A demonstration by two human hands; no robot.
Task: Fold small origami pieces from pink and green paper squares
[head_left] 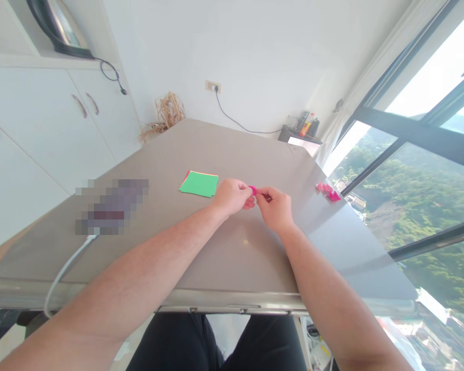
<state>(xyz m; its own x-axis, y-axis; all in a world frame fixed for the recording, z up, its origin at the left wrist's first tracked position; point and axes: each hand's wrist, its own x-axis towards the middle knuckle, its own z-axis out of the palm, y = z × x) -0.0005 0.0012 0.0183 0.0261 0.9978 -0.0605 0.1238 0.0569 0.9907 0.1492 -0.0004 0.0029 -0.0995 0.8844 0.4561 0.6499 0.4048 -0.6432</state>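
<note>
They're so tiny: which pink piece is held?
The pink piece pinched between left hand and right hand; the other pink pieces lie near the right edge of the table.

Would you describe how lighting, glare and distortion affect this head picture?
Head view: the sky through the window is washed out, and the tabletop shines paler toward it. Head view: wide-angle distortion seemingly stretches the forearms. Head view: blocky pixelation masks an item at picture left; the pink piece shows little detail.
</note>
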